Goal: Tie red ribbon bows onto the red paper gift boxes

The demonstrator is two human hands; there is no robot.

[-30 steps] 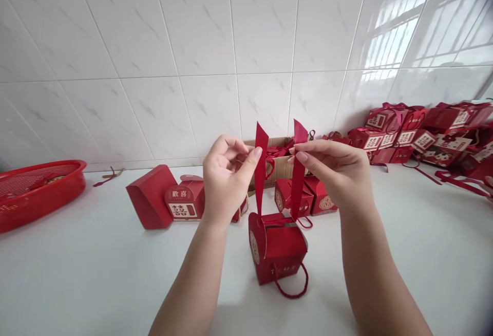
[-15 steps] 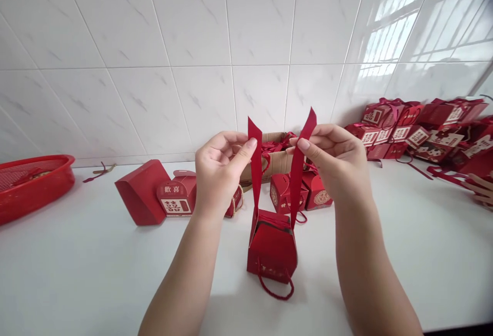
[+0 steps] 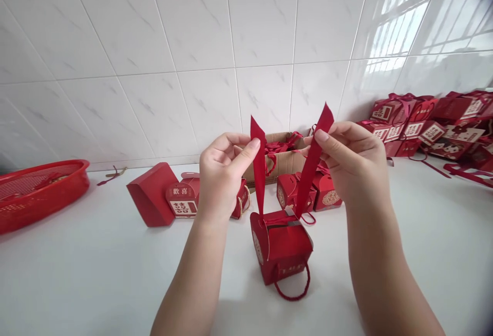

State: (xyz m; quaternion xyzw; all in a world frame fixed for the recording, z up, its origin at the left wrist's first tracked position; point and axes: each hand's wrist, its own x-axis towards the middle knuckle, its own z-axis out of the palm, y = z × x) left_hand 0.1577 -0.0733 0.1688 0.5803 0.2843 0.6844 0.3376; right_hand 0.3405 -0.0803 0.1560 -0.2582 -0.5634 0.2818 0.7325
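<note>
A small red gift box [image 3: 287, 248] with a cord handle [image 3: 295, 295] stands on the white table in front of me. A red ribbon [image 3: 260, 182] runs through its top, and both ends rise from it. My left hand [image 3: 227, 166] pinches one ribbon end between thumb and fingers. The other end is pinched by my right hand [image 3: 354, 164], a little higher and to the right. Both ends are stretched up in a V, their pointed tips above my fingers. The box's top flaps are partly parted, with a dark gap between them.
Behind the box are a cardboard carton [image 3: 292, 164] of red ribbons and more red boxes [image 3: 327, 192]. A tall red box [image 3: 152, 194] and a printed box [image 3: 183, 197] stand left. A red plastic basket [image 3: 69, 192] lies far left; stacked gift boxes [image 3: 408, 125] fill the far right.
My hands have moved slightly apart, widening the ribbon's V. The box has turned, showing its left end panel. The whole view has shifted a little.
</note>
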